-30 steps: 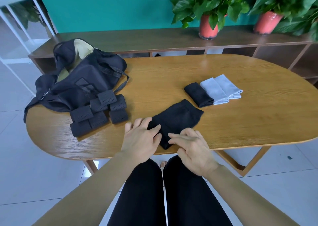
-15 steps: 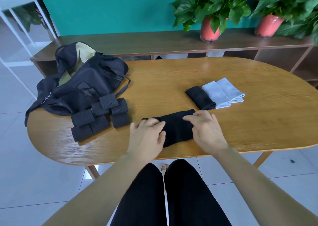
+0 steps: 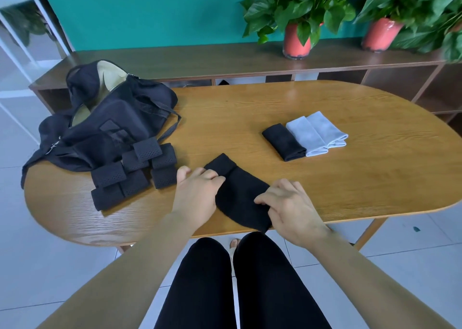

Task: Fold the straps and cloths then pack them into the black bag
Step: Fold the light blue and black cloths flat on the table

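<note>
A black cloth lies half folded at the table's near edge. My left hand pinches its left side where a fold lifts. At the cloth's right edge my right hand grips it with curled fingers. The black bag sits open on the left end of the table, its pale lining showing. Several folded black perforated straps lie in front of the bag. A folded black cloth and two folded grey cloths rest side by side to the right.
The oval wooden table ends close to my knees. Behind it runs a low brown shelf carrying two red plant pots with leafy plants. Grey tiled floor lies on both sides.
The black cloth has been turned and folded narrower. Its far left end is now doubled over under my left fingers, and my right hand has slid down to its right edge.
</note>
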Motion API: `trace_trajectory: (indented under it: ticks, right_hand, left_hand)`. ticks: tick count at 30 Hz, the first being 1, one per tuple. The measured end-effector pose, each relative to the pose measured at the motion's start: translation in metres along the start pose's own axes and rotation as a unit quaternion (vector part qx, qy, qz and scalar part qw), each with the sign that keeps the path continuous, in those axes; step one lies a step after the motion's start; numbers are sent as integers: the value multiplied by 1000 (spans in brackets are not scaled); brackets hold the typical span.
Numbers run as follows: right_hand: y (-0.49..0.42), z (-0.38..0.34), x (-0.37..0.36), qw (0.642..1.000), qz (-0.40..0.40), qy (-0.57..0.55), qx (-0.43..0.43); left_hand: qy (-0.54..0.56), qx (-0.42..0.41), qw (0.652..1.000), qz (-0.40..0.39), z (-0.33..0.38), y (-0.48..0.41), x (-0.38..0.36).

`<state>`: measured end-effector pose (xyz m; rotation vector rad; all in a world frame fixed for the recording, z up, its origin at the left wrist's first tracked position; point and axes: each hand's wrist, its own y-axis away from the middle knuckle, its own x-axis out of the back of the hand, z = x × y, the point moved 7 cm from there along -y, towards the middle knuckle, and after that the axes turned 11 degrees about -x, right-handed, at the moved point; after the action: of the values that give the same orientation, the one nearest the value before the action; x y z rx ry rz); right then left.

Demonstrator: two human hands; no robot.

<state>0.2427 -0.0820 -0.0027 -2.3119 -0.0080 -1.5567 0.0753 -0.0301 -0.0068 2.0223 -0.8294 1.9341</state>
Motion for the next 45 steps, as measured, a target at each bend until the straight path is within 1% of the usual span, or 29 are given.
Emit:
trace_trajectory:
  ticks: [7,9,11,13,15,17,19,20,22,25,27,28,30,32,34,37,40,42,45]
  right_hand:
    - [9,-21,-5,997,-33,-70,25]
    - [10,-22,-3,996,-23,-83,23]
    - [10,-17,2,996,-1,-85,14]
    - [11,-9,9,997,10,-70,10]
    - [14,-2,9,999,-20,-26,15]
    - [19,0,-1,996,-74,31,28]
    - [26,0,-12,990,-115,74,45]
    - [28,-1,-15,988,-113,94,56]
    - [30,-1,-16,988,-84,105,72]
    - [30,0,-10,995,-45,54,65]
    - [26,1,-3,999,-40,-15,18]
    - [22,3,0,998,-39,-52,-19]
    - [15,10,2,987,-39,-113,-104]
    - [7,16,2,975,-18,-141,-172]
    - [2,19,-1,963,-7,-154,-221]
    - [-4,19,-6,956,6,-145,-256]
    - [-6,20,-9,954,20,-120,-274]
    - [-6,20,-11,952,26,-114,-284]
    - [-3,20,-13,949,42,-119,-289]
  left_hand:
    - [42,-38,998,-34,-1,-14,0]
    - [64,-53,996,-42,-3,-14,-4]
    - [86,-55,995,-16,-4,-9,-2]
    - [110,-56,991,45,-2,3,6]
    - [141,-75,982,101,3,19,14]
    - [173,-94,975,102,12,36,15]
    - [171,-113,976,71,24,50,14]
    - [159,-122,978,59,29,56,11]
    - [143,-127,981,43,35,65,6]
    - [123,-141,980,72,35,71,3]
    - [137,-120,977,106,31,70,5]
    - [167,-90,975,117,27,67,9]
    - [242,0,961,136,13,61,12]
    - [318,85,936,126,-1,56,5]
    - [345,137,921,116,-11,52,-3]
    - [326,162,925,113,-15,47,-5]
    - [243,171,951,83,-13,43,-3]
    - [204,165,962,75,-11,40,0]
    - [198,151,966,66,-8,38,0]
